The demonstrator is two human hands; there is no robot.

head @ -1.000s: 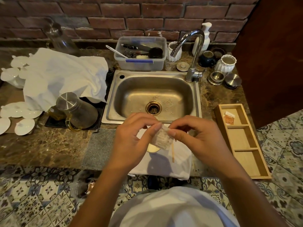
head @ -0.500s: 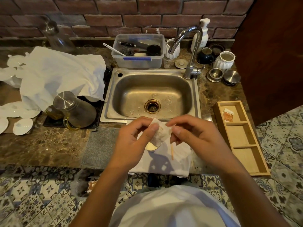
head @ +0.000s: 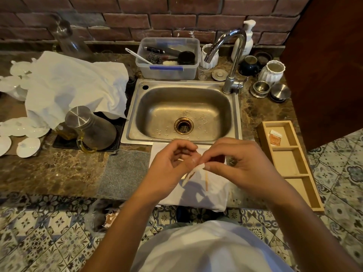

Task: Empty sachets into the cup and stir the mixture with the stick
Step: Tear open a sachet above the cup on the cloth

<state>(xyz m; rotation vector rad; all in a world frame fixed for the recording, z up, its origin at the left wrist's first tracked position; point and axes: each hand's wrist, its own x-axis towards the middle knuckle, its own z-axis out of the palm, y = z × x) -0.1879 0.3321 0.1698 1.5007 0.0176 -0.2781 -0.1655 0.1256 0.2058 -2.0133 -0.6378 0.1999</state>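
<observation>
My left hand and my right hand meet over a white cloth at the counter's front edge. Both pinch the top of a small white sachet, which hangs tilted with its lower end pointing down and left. The cup is almost wholly hidden under my left hand; only a sliver of tan rim shows beside the sachet. A thin wooden stick lies on the cloth just right of the sachet. An orange sachet sits in the far compartment of a wooden tray.
A steel sink with a tap lies right behind my hands. A metal-lidded jug and a grey mat are to the left, with white saucers beyond. Jars and metal lids stand at the back right.
The sachet went from being held flat between my fingers to hanging tilted with one end down. My hands dropped slightly toward the cloth.
</observation>
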